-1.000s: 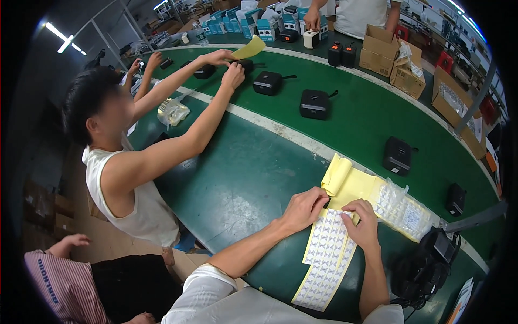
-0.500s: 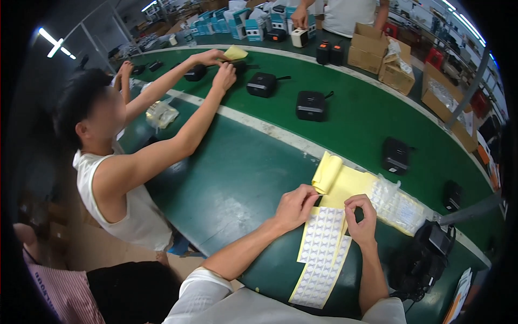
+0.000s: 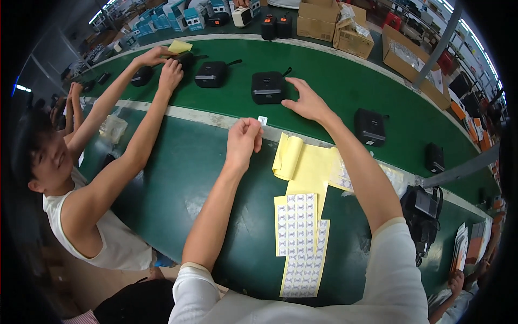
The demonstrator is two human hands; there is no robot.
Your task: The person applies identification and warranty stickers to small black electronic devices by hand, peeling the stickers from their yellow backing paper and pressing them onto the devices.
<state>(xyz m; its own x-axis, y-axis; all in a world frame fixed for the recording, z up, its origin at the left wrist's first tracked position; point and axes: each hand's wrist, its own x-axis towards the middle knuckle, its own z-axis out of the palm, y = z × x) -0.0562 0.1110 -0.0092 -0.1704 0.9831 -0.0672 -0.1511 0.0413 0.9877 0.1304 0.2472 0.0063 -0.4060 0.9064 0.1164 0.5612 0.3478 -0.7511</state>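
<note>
My left hand point(image 3: 244, 141) is closed in a pinch, with a small white sticker point(image 3: 263, 120) at its fingertips, just above the belt's near edge. Over the green belt, my right hand point(image 3: 308, 101) reaches out with thumb and fingers apart. It is at the right side of a black boxy device point(image 3: 267, 89) with a strap loop; whether it touches, I cannot tell. Below my hands lie sheets of white stickers point(image 3: 300, 224) with a yellow backing sheet point(image 3: 311, 164), its far left end rolled up. My right forearm partly covers a clear plastic bag of stickers point(image 3: 341, 174).
More black devices stand on the belt point(image 3: 329, 65), one left point(image 3: 210, 74) and one right point(image 3: 370, 127). At left a co-worker's hands point(image 3: 164, 67) handle another with a yellow sheet. A black bag point(image 3: 422, 216) sits at right below a metal post point(image 3: 464, 166). Cardboard boxes point(image 3: 317, 20) stand beyond.
Both hands have moved away from the sticker sheets toward the belt. My left hand now shows a sticker; my right hand has opened beside a device. The view has shifted right.
</note>
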